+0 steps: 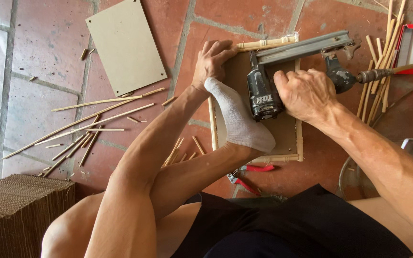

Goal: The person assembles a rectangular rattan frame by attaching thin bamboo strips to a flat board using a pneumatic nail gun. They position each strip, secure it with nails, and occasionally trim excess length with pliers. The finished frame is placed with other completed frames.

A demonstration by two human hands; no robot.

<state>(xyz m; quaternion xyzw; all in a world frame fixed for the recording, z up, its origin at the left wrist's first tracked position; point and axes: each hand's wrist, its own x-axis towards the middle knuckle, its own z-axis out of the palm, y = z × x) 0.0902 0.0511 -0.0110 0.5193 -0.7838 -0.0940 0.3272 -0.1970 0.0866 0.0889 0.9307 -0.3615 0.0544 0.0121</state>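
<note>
Bamboo strip being nailed to the edge of a small board frame on a tiled floor.

The right hand [307,93] is wrapped tight round the grip of a nail gun [273,79], whose long magazine lies along the top bamboo strip [264,43]. The left hand [212,62], fingers curled closed, presses that strip against the frame [288,131], and a socked foot [237,119] pins the board [287,128] flat. The step in hand looks like fixing the top edge; firing calls for the nose square on the strip and fingers clear. Loose sticks [87,122], a spare board [126,45] and red pliers [247,174] lie around.
</note>
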